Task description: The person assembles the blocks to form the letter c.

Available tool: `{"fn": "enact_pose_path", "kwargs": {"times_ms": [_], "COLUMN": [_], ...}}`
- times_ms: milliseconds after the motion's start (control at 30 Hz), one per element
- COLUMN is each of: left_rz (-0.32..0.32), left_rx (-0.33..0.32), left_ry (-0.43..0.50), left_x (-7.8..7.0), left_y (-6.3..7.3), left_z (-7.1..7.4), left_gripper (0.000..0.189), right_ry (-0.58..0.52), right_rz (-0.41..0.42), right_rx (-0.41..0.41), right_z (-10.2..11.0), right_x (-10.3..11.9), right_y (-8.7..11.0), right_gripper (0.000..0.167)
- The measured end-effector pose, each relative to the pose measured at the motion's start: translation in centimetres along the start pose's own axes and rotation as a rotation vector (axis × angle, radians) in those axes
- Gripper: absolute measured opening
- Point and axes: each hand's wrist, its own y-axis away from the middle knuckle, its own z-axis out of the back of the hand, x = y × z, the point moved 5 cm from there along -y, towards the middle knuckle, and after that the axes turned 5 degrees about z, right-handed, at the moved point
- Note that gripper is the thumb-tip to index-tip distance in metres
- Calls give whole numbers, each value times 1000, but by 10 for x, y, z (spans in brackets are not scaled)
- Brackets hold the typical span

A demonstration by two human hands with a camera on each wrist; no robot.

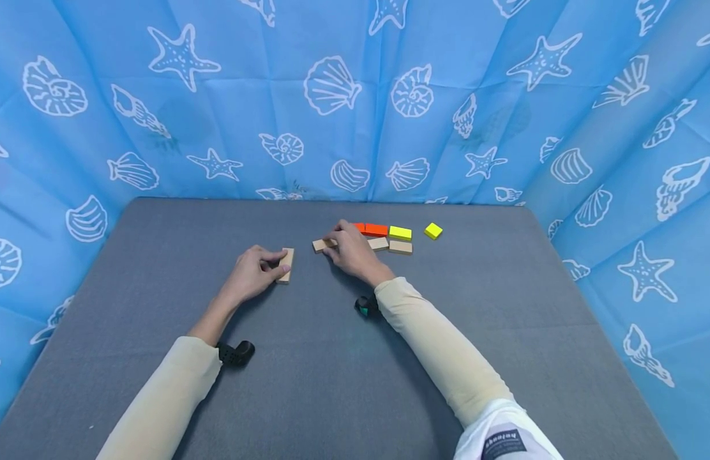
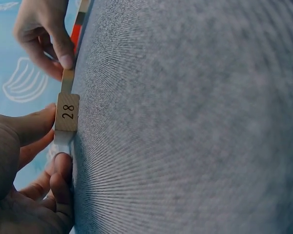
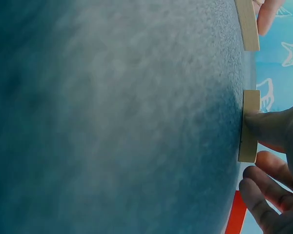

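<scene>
My left hand (image 1: 254, 273) grips a plain wooden block (image 1: 285, 276) on the grey table, thumb and index finger against it. In the left wrist view this wooden block (image 2: 67, 113) shows the number 28 on its end. To its right, my right hand (image 1: 352, 252) pinches another wooden block (image 1: 322, 245), partly hidden by the fingers. In the right wrist view the thumb lies against the long face of that wooden block (image 3: 249, 146), and the other fingers curl behind it.
Red blocks (image 1: 376, 230) and a yellow block (image 1: 400, 233) form a row beyond the right hand. Wooden blocks (image 1: 400, 247) lie in front of them. A separate yellow block (image 1: 433, 230) sits farther right. A blue curtain (image 1: 343, 140) with shells borders the table (image 1: 309, 383).
</scene>
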Motion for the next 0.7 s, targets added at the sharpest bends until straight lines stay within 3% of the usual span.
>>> {"fn": "enact_pose_path", "kwargs": {"times_ms": [233,700], "left_rz": [-18,2], "left_rx": [-3,11], "left_ry": [-3,17], "left_x": [0,0], "left_y": [1,0], "left_z": [1,0], "left_gripper": [42,42], "right_ry": [-93,-116], "right_rz": [-11,-18], "right_rx": [-7,-22], "right_z": [-4,-12], "right_x": [3,11], "right_y": [-7,-15], "right_gripper": [29,31]}}
